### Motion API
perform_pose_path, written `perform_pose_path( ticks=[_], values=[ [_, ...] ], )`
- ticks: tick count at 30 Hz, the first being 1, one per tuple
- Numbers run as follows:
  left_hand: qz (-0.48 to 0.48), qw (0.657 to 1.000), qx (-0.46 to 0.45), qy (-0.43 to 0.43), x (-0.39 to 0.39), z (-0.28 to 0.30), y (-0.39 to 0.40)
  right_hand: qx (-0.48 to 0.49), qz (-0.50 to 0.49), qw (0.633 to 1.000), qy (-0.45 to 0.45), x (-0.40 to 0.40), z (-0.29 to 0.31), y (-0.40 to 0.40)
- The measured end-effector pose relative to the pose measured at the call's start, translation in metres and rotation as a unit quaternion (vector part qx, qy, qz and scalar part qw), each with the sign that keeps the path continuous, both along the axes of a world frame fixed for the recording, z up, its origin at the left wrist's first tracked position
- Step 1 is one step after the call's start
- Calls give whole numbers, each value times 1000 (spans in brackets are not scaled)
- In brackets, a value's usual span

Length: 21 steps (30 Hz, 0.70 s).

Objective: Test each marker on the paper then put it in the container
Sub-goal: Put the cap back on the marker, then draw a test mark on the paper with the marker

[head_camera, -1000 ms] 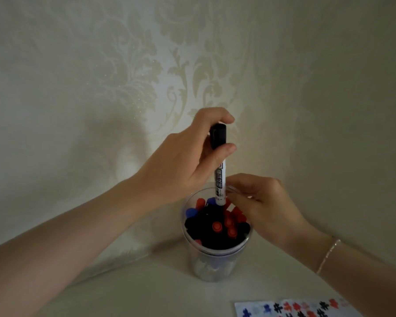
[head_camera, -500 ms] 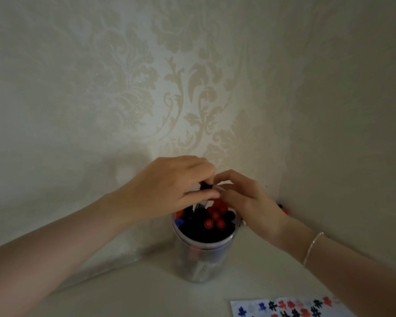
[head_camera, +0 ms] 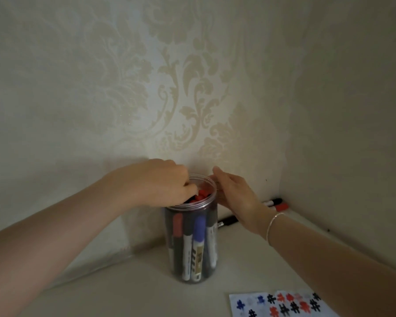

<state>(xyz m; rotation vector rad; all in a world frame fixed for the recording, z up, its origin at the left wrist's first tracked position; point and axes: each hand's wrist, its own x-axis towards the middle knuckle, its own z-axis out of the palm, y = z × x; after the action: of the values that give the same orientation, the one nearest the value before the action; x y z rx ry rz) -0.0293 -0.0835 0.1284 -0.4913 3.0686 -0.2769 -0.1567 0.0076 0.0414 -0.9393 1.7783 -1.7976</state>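
Note:
A clear plastic container [head_camera: 212,227] stands on the table, packed with upright markers, among them a blue marker [head_camera: 199,234]; red caps [head_camera: 201,194] show at its mouth. My left hand [head_camera: 156,181] lies over the mouth with its fingers curled down inside; what they hold is hidden. My right hand [head_camera: 236,197] rests against the right side of the rim with fairly straight fingers. The test paper [head_camera: 281,305], covered in black, red and blue marks, lies at the bottom right.
Loose markers lie behind the container near the wall corner: a black marker [head_camera: 226,221], a black-capped marker [head_camera: 273,201] and a red-capped marker [head_camera: 281,207]. Patterned walls close in at the back and right.
My left hand has pushed the black marker down into the container; it no longer sticks out. My right hand has shifted from the mouth to the outside of the rim.

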Motion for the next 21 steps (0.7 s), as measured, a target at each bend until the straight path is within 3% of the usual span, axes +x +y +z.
perform_pose_path(
  ticks=[2, 4, 6, 10, 13, 15, 18, 21],
  values=[
    [17, 1000, -24, 9, -5, 0, 1, 100, -65, 986, 120, -20, -22, 3],
    [41, 998, -51, 10, -12, -1, 5, 247, -43, 925, 285, -32, -47, 6],
    [53, 995, -85, 6, -18, 0, 10, 322, 13, 861, 393, -43, -70, 7],
    [16, 984, -146, 104, -29, 8, 22, 334, 36, 792, 509, -53, -82, 4],
    [-34, 969, -131, 206, -37, 10, 36, 357, 47, 741, 567, -60, -86, 5],
    [-57, 965, -100, 237, -42, 9, 49, 362, 48, 739, 566, -63, -86, 7],
    [-78, 959, -58, 265, -49, 6, 62, 318, 31, 805, 499, -73, -65, 17],
    [-99, 953, -26, 286, -54, 4, 74, 269, -74, 858, 431, -88, -28, 40]
  ],
)
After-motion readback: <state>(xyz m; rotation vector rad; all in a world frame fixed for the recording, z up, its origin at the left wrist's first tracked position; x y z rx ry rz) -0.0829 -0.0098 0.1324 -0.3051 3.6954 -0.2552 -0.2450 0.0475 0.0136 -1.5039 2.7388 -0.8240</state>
